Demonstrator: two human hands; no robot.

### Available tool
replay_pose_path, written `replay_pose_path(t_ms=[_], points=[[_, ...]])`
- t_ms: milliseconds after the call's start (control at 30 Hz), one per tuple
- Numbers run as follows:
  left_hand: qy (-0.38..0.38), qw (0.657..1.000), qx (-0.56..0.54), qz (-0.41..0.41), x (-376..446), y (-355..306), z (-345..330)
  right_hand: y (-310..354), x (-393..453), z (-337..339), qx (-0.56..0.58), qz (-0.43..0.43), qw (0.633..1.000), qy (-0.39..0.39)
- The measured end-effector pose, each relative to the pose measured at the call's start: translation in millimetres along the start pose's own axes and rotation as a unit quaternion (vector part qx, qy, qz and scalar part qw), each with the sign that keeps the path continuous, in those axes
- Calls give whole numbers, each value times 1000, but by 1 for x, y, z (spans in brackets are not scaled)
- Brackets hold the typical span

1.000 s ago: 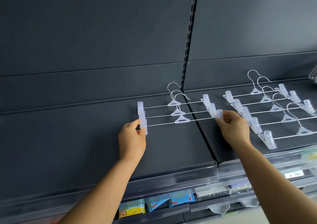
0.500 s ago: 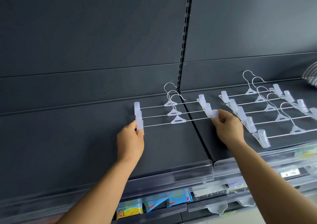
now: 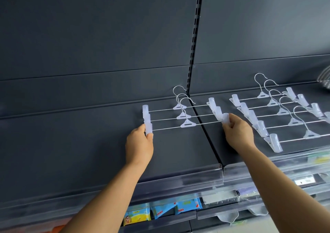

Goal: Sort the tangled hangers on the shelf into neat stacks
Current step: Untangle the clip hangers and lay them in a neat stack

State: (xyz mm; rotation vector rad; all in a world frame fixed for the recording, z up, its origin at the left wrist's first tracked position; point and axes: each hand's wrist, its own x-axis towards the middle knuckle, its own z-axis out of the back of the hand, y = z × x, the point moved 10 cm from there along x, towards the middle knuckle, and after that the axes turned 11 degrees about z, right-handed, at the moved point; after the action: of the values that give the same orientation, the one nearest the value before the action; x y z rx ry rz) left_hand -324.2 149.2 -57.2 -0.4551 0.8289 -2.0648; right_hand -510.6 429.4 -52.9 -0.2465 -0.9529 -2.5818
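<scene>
Three clear clip hangers (image 3: 184, 115) with wire hooks lie in a row across the seam of the dark shelf (image 3: 89, 152). My left hand (image 3: 140, 144) pinches the left clip of the nearest hanger (image 3: 188, 124). My right hand (image 3: 238, 132) pinches that hanger's right clip. To the right, several more clip hangers (image 3: 285, 115) lie in a staggered row, apart from both hands.
A clear plastic lip (image 3: 178, 177) runs along the shelf's front edge. Below it sit colourful packets (image 3: 160, 211) on a lower shelf. A slotted upright (image 3: 195, 36) divides the dark back panels. Wire hooks (image 3: 325, 79) show at the far right edge.
Both hands have stayed on the nearest hanger's end clips, shifting it very slightly. The view has drifted a little, so everything sits slightly further left in the frame.
</scene>
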Motion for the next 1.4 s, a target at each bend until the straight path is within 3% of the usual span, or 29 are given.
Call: replay_pose_path(t_ms=[267, 467, 567, 733, 967, 1133, 1400], points=[[-1, 1000, 3, -6, -3, -3, 3, -2, -2, -3, -7, -3, 1000, 19], [-6, 988, 147, -45, -15, -11, 12, 28, -10, 2, -98, 50, 993, 39], [-19, 979, 192, -71, -17, -8, 26, 71, -17, 0, -121, 130, 984, 31], [-19, 964, 254, -80, -20, 15, 61, 142, -42, -39, -121, 226, 962, 93], [-49, 969, 239, -33, -20, 91, 145, 258, -103, -114, -103, 333, 918, 188], [-75, 971, 227, -1, -16, 166, 218, 345, -153, -172, -97, 375, 887, 251], [-118, 971, 207, 26, -5, 283, 351, 493, -227, -250, -40, 399, 874, 276]])
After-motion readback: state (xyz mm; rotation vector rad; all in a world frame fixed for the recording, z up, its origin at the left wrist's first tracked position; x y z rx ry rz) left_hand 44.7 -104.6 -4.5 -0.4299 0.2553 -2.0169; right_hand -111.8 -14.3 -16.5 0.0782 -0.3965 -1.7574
